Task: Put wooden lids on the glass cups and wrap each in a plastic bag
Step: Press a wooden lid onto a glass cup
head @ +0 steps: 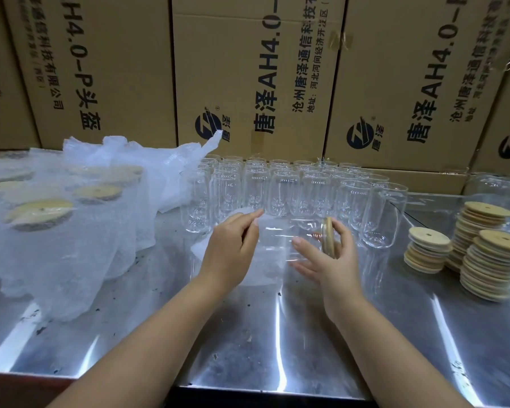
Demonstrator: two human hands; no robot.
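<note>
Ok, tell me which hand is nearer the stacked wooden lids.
Right. The right hand sits left of the lid stacks; the left hand is farther left.

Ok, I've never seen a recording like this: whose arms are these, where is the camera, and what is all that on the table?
There is no machine here. A person wears the single camera on their head, so you look forward and down along their own bare arms. The left hand and right hand hold one glass cup on its side above the metal table. A wooden lid already sits on the cup's right end, by the right thumb. Whether a bag is around this cup yet is hard to tell.

Behind the hands stand rows of open glass cups. At the right are stacks of wooden lids. At the left are lidded cups already inside whitish plastic bags. Cardboard boxes form the back wall.
</note>
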